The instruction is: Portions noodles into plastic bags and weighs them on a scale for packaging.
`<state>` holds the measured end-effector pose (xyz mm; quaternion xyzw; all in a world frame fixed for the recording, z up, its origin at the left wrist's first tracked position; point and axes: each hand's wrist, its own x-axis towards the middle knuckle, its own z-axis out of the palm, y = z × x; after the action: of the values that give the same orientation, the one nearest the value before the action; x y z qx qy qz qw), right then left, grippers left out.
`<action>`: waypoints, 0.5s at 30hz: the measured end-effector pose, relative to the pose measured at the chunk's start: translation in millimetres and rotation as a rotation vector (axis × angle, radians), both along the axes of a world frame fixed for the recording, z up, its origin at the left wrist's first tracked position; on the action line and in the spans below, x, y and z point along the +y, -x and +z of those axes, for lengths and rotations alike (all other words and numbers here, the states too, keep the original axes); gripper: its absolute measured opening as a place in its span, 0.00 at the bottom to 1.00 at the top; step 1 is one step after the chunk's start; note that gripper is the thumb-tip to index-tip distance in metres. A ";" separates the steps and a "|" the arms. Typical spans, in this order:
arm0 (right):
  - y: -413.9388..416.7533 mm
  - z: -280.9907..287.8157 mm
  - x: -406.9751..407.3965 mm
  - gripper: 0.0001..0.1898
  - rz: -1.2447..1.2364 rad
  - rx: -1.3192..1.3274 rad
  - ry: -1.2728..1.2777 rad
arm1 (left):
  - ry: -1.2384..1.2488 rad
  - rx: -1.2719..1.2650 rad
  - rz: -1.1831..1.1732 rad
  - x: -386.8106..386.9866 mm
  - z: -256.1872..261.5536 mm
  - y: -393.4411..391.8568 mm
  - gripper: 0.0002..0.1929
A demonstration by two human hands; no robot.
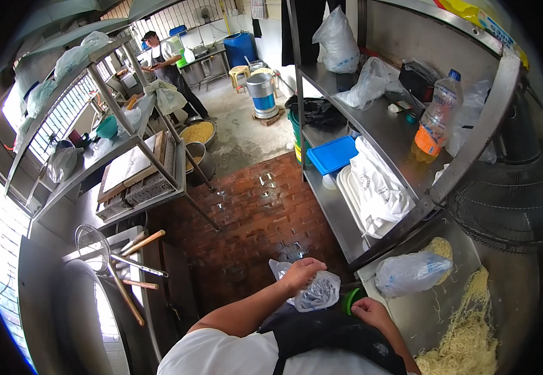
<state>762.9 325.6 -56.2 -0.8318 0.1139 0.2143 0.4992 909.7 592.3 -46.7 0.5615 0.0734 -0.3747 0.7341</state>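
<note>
Close in front of my body, my left hand (305, 273) is curled around a clear plastic bag (319, 293), part of which shows on either side of it. Lower to the right, my right hand (372, 311) pinches the bright green rim (352, 300) of a plastic item; the rest of that item is dark and hard to make out. Beside my right hand a filled white plastic bag (409, 275) lies on a steel counter (421, 314), partly over a small clump of noodles (441, 251). A larger heap of pale noodles (463, 347) spreads nearer to me.
A steel shelf (384, 122) on the right holds bags and a plastic bottle (438, 117). Strainers (94, 246) with wooden handles rest at left. The brick floor (252, 206) looks wet. Farther off, a person (166, 65) in an apron stands near pots of yellow food (198, 132).
</note>
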 end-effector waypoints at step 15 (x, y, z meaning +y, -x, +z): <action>-1.6 2.7 0.5 0.13 0.021 -0.013 0.037 | -0.008 0.009 -0.025 -3.5 1.3 -3.8 0.09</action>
<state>764.5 326.1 -53.6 -0.8434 0.1058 0.2120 0.4822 913.5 588.9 -45.4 0.5636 0.0713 -0.3862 0.7267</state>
